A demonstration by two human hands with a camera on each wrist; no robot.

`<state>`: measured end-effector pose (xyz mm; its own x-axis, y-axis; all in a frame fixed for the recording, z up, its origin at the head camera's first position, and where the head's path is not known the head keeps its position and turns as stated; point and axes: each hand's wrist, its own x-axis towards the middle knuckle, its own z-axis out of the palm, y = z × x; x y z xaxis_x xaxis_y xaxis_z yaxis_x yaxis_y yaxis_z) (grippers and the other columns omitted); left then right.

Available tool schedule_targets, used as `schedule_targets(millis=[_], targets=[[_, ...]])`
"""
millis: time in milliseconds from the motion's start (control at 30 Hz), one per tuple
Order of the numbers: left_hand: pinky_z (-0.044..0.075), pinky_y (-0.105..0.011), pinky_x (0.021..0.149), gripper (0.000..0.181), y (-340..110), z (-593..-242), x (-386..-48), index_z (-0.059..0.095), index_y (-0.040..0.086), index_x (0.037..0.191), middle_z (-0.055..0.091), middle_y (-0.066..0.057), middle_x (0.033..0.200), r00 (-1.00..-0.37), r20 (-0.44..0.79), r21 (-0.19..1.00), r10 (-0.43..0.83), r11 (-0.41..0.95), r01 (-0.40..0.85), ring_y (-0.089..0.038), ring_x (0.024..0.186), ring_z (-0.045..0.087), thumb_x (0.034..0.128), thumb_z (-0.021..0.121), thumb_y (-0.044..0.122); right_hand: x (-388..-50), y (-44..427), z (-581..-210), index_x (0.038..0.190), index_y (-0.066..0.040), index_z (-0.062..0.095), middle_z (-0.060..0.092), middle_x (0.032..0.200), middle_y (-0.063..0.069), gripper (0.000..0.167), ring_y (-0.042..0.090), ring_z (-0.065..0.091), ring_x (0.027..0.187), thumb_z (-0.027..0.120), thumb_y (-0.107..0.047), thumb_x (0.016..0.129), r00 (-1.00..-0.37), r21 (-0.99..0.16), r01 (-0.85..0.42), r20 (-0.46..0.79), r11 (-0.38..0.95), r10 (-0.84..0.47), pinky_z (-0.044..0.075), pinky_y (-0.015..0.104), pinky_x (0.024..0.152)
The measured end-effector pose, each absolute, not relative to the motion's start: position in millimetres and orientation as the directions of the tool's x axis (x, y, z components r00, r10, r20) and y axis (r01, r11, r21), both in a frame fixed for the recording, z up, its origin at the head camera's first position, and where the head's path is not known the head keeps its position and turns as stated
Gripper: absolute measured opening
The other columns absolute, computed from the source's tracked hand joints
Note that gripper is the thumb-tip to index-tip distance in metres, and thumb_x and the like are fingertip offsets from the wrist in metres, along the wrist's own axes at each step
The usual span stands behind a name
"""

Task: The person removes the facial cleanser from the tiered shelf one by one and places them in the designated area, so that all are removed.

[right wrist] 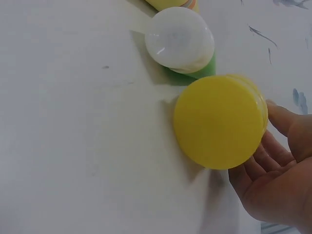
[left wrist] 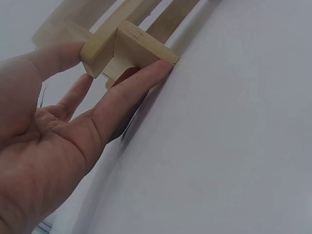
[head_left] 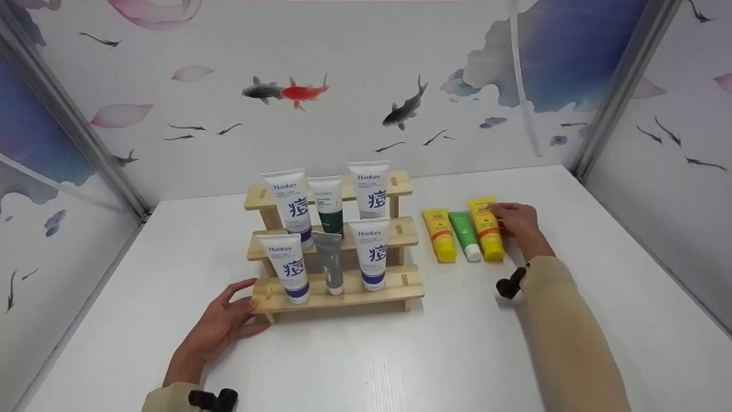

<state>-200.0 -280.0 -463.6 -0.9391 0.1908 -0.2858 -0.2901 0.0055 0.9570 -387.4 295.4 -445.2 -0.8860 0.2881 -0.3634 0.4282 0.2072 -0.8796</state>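
A three-tier wooden rack (head_left: 337,300) holds several upright tubes. At the left end of its lowest shelf my left hand (head_left: 226,317) grips the wood. The left wrist view shows fingers on both the shelf end (left wrist: 105,48) and the leg below. On the rack's right, a yellow tube (head_left: 486,229) lies on the table, its round yellow cap (right wrist: 219,124) facing the right wrist camera. My right hand (head_left: 517,223) holds this tube from its right side, thumb on top near the flat end. Beside it lie a green tube (head_left: 464,234) with a white cap and another yellow tube (head_left: 439,234).
On the rack stand white tubes with blue lettering, including one at front left (head_left: 289,269), plus a grey tube (head_left: 333,263) and a white-and-dark-green tube (head_left: 327,206). Printed panels (head_left: 343,137) enclose the white table (head_left: 366,360) at the back and sides.
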Motion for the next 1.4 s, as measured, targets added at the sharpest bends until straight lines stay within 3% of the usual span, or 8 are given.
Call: schedule_targets(millis=[200,533,1067,1200,1400], targets=[[0.054,-0.044,0.105,0.071,-280,-464,-201,0.018,0.015,0.158,0.028,-0.025,0.160,-0.938,-0.289,0.956,0.190,0.015,-0.292,-0.023,0.130,0.057,0.1010,0.059,0.024,-387,298,-449,0.153,-0.012,0.040,0.046,0.155,0.012,0.055,0.021,0.055,0.124,0.052,-0.033,0.104,-0.886,-0.873,0.435,-0.370,0.223,0.280,0.053,0.023,0.101],[0.054,-0.044,0.105,0.070,-280,-464,-201,0.018,0.015,0.158,0.028,-0.024,0.160,-0.938,-0.286,0.957,0.196,0.009,-0.290,-0.020,0.127,0.059,0.1011,0.059,0.022,-377,303,-439,0.158,-0.013,0.030,0.034,0.162,0.016,0.068,0.031,0.041,0.143,0.059,-0.036,0.100,-0.910,-0.834,0.413,-0.396,0.366,0.125,0.039,0.041,0.121],[0.055,-0.044,0.104,0.068,-280,-464,-201,0.017,0.014,0.158,0.031,-0.026,0.158,-0.941,-0.278,0.960,0.193,0.022,-0.279,-0.022,0.128,0.059,0.1020,0.056,0.022,-371,296,-430,0.152,-0.009,0.041,0.040,0.158,0.017,0.057,0.030,0.047,0.137,0.058,-0.030,0.101,-0.909,-0.828,0.415,-0.357,0.379,0.215,0.043,0.038,0.118],[0.055,-0.044,0.104,0.069,-280,-464,-202,0.017,0.015,0.158,0.031,-0.026,0.158,-0.939,-0.286,0.957,0.191,0.010,-0.289,-0.021,0.128,0.059,0.1017,0.057,0.022,-366,285,-412,0.151,-0.009,0.042,0.040,0.158,0.015,0.055,0.031,0.045,0.139,0.058,-0.029,0.102,-0.931,-0.865,0.354,-0.288,0.356,0.225,0.042,0.038,0.120],[0.055,-0.043,0.104,0.070,-280,-463,-202,0.017,0.016,0.158,0.030,-0.025,0.159,-0.935,-0.300,0.952,0.192,0.000,-0.305,-0.019,0.126,0.060,0.1012,0.058,0.023,-353,264,-384,0.150,-0.011,0.044,0.047,0.154,0.014,0.054,0.029,0.050,0.137,0.057,-0.032,0.102,-0.981,-0.933,0.171,-0.133,0.318,0.138,0.043,0.039,0.118]])
